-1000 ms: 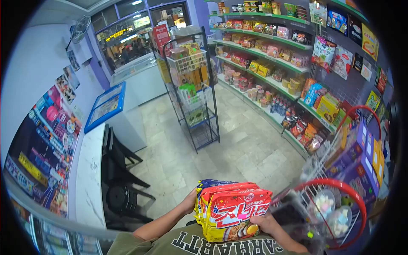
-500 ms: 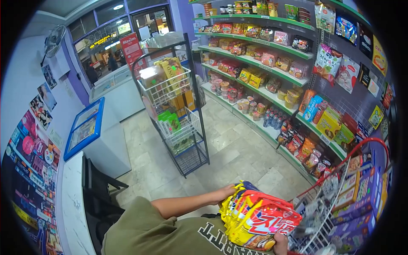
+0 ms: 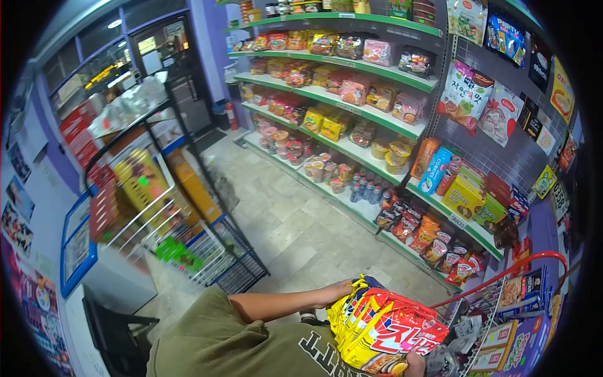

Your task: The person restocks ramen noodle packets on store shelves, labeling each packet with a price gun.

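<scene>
Against my chest I carry a bunch of instant noodle packs (image 3: 386,333), red and yellow with large white Korean lettering and a noodle bowl printed on the front. My left hand (image 3: 339,292) grips the far left end of the bunch, where yellow and dark blue wrapper edges stick up; its fingertips are hidden by the packs. At the near right corner my right hand (image 3: 414,364) holds the lower edge, only its thumb side showing. Just right of the packs stands a red-handled shopping cart (image 3: 545,255) with wire sides.
A tall wire display rack (image 3: 248,267) with boxes and green packets stands to the left. Stocked wall shelves (image 3: 352,160) run along the far side, with pale floor tiles (image 3: 301,232) between. Behind the rack is a blue-rimmed chest freezer (image 3: 78,276).
The view has turned right and moved nearer the shelves, so the rack has slid left and looms larger. Both hands keep their hold on the noodle packs.
</scene>
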A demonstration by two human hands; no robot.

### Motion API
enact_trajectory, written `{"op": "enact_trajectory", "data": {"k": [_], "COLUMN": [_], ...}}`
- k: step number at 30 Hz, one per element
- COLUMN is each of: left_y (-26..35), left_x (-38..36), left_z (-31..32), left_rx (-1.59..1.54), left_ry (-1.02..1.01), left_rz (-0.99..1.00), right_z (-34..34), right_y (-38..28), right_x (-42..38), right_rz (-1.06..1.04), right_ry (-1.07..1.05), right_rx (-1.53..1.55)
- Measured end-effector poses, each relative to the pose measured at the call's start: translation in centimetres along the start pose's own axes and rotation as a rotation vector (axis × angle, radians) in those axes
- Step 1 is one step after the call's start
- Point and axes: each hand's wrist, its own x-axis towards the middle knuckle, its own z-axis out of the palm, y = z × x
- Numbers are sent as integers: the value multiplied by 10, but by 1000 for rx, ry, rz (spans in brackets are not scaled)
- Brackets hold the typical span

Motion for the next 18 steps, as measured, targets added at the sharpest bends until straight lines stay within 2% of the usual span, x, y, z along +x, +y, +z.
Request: {"op": "enact_trajectory", "data": {"k": [2,8,11,14,17,18], "left_y": [5,116,163,182,219,225], "left_x": [29,95,106,122,124,130], "left_z": [-40,-134,-174,-234,-269,-291], "left_rx": [-28,132,169,148,90,90], "left_ry": [-6,-32,19,-6,155,211], "left_rz": [6,78,42,76,87,119], "right_z": [6,22,35,44,59,56], "right_y": [-3,-29,-30,-31,-66,-123], "right_x": [36,149,205,267,345,370], "right_rz": [15,48,41,30,78,13], "right_ry": [25,64,28,-71,-102,-109], "right_rx": [15,58,92,24,72,425]}}
